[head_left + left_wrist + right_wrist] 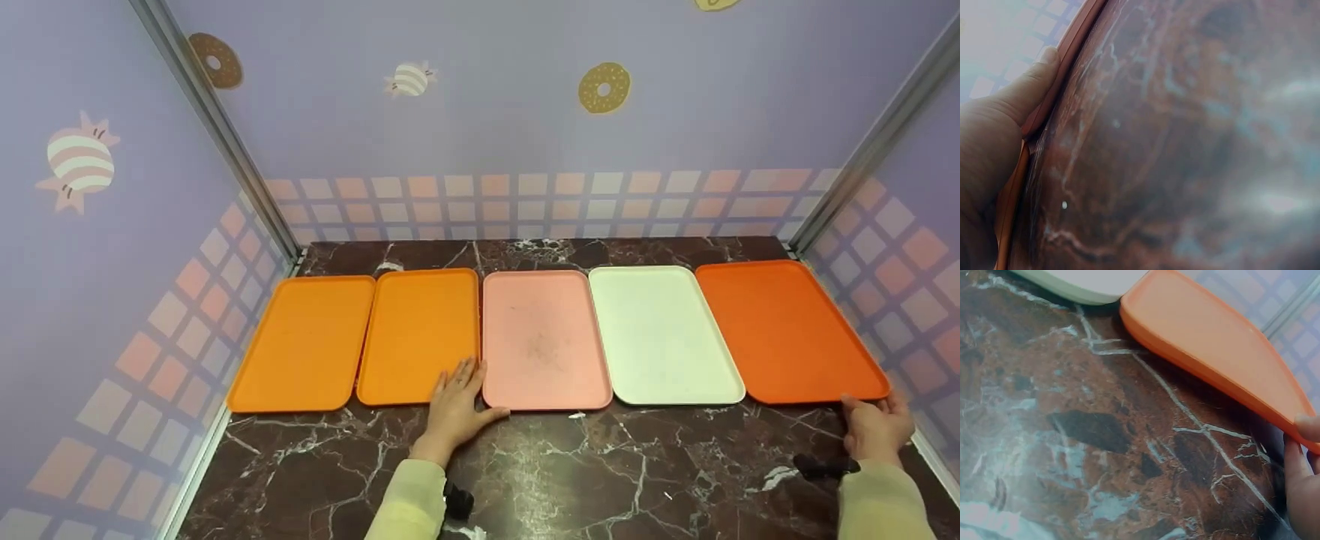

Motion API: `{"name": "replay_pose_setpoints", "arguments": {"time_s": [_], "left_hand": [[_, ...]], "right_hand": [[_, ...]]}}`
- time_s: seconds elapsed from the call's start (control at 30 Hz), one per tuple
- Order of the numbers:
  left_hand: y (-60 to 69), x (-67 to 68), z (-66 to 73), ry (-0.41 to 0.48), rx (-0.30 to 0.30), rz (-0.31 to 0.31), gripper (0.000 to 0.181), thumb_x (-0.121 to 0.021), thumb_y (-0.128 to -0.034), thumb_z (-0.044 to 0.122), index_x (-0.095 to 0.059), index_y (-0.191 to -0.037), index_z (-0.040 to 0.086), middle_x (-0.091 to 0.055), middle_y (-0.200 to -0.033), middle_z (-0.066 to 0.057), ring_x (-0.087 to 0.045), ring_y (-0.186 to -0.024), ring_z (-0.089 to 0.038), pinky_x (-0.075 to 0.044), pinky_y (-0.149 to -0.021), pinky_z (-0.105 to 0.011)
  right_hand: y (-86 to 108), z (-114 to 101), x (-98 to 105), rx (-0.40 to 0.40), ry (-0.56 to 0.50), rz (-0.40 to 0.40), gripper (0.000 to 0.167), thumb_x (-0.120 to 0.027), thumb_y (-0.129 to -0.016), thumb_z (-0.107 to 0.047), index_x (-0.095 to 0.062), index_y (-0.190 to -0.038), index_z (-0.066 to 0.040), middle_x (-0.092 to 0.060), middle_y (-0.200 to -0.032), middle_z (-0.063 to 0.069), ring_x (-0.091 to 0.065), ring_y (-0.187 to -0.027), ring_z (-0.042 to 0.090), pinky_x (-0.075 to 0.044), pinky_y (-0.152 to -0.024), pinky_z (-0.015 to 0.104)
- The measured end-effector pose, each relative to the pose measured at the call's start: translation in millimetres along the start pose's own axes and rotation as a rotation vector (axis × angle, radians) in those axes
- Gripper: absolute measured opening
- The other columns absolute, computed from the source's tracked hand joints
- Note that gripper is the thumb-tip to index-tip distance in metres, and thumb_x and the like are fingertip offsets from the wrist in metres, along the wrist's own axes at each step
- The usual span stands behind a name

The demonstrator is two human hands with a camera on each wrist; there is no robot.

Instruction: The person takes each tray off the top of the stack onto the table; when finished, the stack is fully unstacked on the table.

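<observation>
Five rectangular trays stand in a row. My left hand (455,405) lies with fingers extended across the near right corner of the second light-orange tray (420,337). Its thumb touches the near edge of the pink tray (544,337), also visible in the left wrist view. At the far right, my right hand (877,427) pinches the near right corner of the red-orange tray (787,330). In the right wrist view, fingers sit above and below that tray's rim (1207,363). The white tray (664,334) lies between the pink and red-orange ones.
Another light-orange tray (304,345) is at the left end of the row. The dark marbled tabletop (570,480) is bounded by a patterned back wall (502,127) and side walls. The right wall (919,300) is close to the red-orange tray and my right hand.
</observation>
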State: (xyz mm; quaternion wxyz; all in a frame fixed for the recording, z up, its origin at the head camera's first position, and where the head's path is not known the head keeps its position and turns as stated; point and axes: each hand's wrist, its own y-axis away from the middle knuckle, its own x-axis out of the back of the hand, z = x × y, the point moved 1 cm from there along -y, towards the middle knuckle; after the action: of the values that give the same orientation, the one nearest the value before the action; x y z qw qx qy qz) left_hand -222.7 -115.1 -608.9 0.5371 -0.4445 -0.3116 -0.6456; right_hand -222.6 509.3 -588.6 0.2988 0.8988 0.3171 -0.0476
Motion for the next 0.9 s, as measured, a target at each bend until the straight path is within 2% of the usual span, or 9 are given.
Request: {"name": "replay_pose_setpoints", "arguments": {"time_s": [0.13,0.2,0.23,0.33,0.4,0.47,0.57,0.8,0.9], "left_hand": [[-0.3,0.7,0.0,0.005,0.0,-0.001,0.1,-0.072,-0.0851,0.065,-0.037,-0.161,0.01,-0.037,-0.166,-0.016,-0.031,-0.156,-0.035,-0.017,-0.129,-0.06],[-0.2,0.9,0.0,0.004,0.002,-0.005,0.1,-0.072,-0.0851,0.065,-0.036,-0.161,0.01,-0.036,-0.166,-0.016,-0.031,-0.156,-0.034,-0.017,-0.129,-0.059],[-0.2,0.9,-0.1,0.002,0.003,-0.006,0.1,-0.072,-0.0851,0.065,-0.036,-0.161,0.01,-0.036,-0.166,-0.016,-0.031,-0.156,-0.034,-0.017,-0.129,-0.059],[-0.5,0.6,-0.3,-0.001,0.004,-0.007,0.1,-0.072,-0.0852,0.065,-0.036,-0.161,0.011,-0.035,-0.167,-0.015,-0.031,-0.157,-0.034,-0.017,-0.129,-0.059],[-0.4,0.1,-0.3,0.002,0.002,-0.003,0.1,-0.072,-0.0853,0.065,-0.036,-0.161,0.011,-0.036,-0.166,-0.015,-0.031,-0.156,-0.034,-0.017,-0.129,-0.059],[-0.3,-0.8,-0.7,0.001,-0.003,0.004,0.1,-0.072,-0.0852,0.065,-0.036,-0.161,0.01,-0.036,-0.166,-0.016,-0.031,-0.156,-0.035,-0.018,-0.129,-0.059],[0.3,-2.0,-1.5,0.003,-0.007,0.009,0.1,-0.072,-0.0852,0.064,-0.037,-0.16,0.009,-0.037,-0.166,-0.017,-0.032,-0.156,-0.036,-0.018,-0.129,-0.06],[-0.1,0.2,0.0,0.012,-0.001,0.001,0.1,-0.071,-0.0855,0.065,-0.036,-0.161,0.01,-0.036,-0.166,-0.016,-0.03,-0.157,-0.034,-0.017,-0.129,-0.059],[0.3,0.3,0.2,0.007,0.006,-0.011,0.1,-0.071,-0.0857,0.065,-0.035,-0.161,0.01,-0.035,-0.167,-0.015,-0.029,-0.157,-0.034,-0.016,-0.13,-0.059]], "right_hand": [[0.2,3.2,-0.6,0.042,0.22,0.025,0.093,-0.065,-0.093,0.005,-0.017,-0.166,-0.028,-0.021,-0.17,-0.01,-0.032,-0.149,0.002,-0.052,-0.091,0.008],[0.0,5.7,-0.8,0.06,0.298,0.042,0.092,-0.062,-0.095,0.0,-0.011,-0.167,-0.026,-0.013,-0.172,-0.01,-0.021,-0.153,-0.001,-0.041,-0.109,0.008],[-0.5,6.9,-1.1,0.074,0.33,0.053,0.091,-0.062,-0.095,-0.001,-0.012,-0.167,-0.025,-0.017,-0.171,-0.008,-0.027,-0.152,0.001,-0.039,-0.11,0.007],[-0.6,9.7,-2.2,0.107,0.354,0.075,0.09,-0.062,-0.093,0.001,-0.016,-0.167,-0.021,-0.021,-0.17,-0.004,-0.05,-0.126,-0.002,-0.048,-0.093,0.004],[0.0,10.9,-2.7,0.129,0.37,0.08,0.089,-0.062,-0.093,0.001,-0.016,-0.167,-0.018,-0.022,-0.17,-0.002,-0.05,-0.124,-0.003,-0.047,-0.086,0.002],[1.2,11.8,-3.0,0.142,0.373,0.076,0.09,-0.061,-0.093,0.001,-0.013,-0.167,-0.017,-0.016,-0.172,0.0,-0.048,-0.134,0.001,-0.047,-0.087,0.001],[1.6,13.0,-3.2,0.151,0.364,0.079,0.09,-0.06,-0.094,0.001,-0.01,-0.167,-0.016,-0.013,-0.172,-0.002,-0.026,-0.153,0.005,-0.043,-0.093,0.0],[3.4,16.5,-3.6,0.168,0.268,0.114,0.093,-0.065,-0.091,0.002,-0.015,-0.167,-0.02,-0.02,-0.171,-0.004,-0.031,-0.151,0.004,-0.044,-0.073,-0.002],[8.7,19.2,-6.6,0.16,0.22,0.124,0.095,-0.066,-0.091,0.002,-0.015,-0.166,-0.026,-0.019,-0.171,-0.008,-0.028,-0.153,0.005,-0.049,-0.084,0.003]]}}
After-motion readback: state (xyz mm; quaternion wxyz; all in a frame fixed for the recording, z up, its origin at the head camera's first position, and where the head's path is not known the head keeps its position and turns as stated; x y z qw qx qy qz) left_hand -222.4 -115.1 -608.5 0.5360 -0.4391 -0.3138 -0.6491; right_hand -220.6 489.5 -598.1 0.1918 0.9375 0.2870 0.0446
